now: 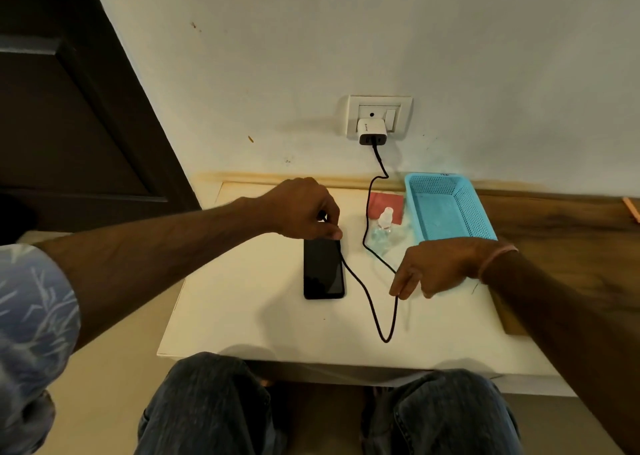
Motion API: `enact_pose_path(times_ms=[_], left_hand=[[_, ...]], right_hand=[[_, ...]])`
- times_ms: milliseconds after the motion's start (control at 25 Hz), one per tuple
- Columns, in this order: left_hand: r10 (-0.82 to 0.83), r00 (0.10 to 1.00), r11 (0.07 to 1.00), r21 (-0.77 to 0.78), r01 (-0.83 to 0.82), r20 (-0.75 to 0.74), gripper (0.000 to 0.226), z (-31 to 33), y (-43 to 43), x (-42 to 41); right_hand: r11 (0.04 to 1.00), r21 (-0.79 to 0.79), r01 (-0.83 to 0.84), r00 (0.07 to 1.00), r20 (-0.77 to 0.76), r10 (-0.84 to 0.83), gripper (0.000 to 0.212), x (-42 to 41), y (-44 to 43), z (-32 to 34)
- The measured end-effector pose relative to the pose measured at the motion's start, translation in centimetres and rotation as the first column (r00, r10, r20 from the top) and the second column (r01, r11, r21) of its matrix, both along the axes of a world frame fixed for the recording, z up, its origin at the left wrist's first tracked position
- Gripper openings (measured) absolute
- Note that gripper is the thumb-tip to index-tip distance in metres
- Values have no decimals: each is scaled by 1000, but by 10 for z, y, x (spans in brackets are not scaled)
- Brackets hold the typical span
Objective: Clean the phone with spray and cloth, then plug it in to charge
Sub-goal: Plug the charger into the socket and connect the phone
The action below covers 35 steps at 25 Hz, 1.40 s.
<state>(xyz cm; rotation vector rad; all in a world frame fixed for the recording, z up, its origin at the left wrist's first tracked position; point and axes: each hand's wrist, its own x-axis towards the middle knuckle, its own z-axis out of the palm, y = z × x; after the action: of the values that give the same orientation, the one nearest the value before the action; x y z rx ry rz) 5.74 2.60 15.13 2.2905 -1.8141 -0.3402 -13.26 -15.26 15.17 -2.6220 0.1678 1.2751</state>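
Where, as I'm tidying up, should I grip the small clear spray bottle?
Probably round its clear body below the white cap, from the near side: the small clear spray bottle seems upright, with the black charging cable close left and the blue plastic basket right.

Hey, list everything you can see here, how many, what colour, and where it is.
phone: 1, black, flat on table centre
charging cable: 1, black, from adapter, looping across table to phone's far end
charger adapter: 1, white, in wall socket
spray bottle: 1, clear, left of basket, by cloth
cloth: 1, red, back of table
basket: 1, blue, back right of table
table: 1, white, against wall
left hand: 1, pinches charging cable's end at phone
right hand: 1, pinches charging cable mid-run
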Motion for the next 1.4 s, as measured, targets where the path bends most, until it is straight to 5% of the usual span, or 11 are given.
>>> enact_pose_path(times_ms=[120,200,320,440,520,640,760,880,1000,1200,1400], left_hand=[[-51,996,997,56,55,-73,24,-13,0,-14],[-138,986,987,70,145,-98,23,-21,-3,-29],[-314,948,946,66,317,-59,20,-34,-8,-51],[-437,900,897,74,435,6,21,-47,-12,-61],[-464,886,881,119,459,21,23,-56,-11,-65],[-494,838,862,1,507,232,30,-73,1,-65],[-359,868,903,-106,416,344,56,-78,21,-36],[-341,886,938,183,296,314,82,-84,29,-2],[-486,818,804,524,282,306,121,-103,12,7],[-692,654,663,628,409,305,117,-112,-30,8],[-626,756,689,590,421,191,99,-107,-45,16]], right_hand=[[989,-10,149,971,188,-145,30,-1,2,-13],[864,289,413,742,444,-503,23,9,8,-23],[307,776,550,364,108,-925,56,32,27,-36],[-103,799,593,231,-291,-928,47,50,42,-56],[-265,805,531,170,-408,-897,28,53,46,-65],[-303,832,465,57,-369,-927,19,49,48,-77],[-201,822,533,-63,-198,-978,18,35,54,-92],[-136,794,593,-75,-113,-991,16,19,67,-108],[-170,774,610,-50,-177,-983,16,12,78,-119],[-216,811,544,-78,-207,-975,20,15,70,-123],[-54,889,456,-128,6,-992,13,24,64,-119]])
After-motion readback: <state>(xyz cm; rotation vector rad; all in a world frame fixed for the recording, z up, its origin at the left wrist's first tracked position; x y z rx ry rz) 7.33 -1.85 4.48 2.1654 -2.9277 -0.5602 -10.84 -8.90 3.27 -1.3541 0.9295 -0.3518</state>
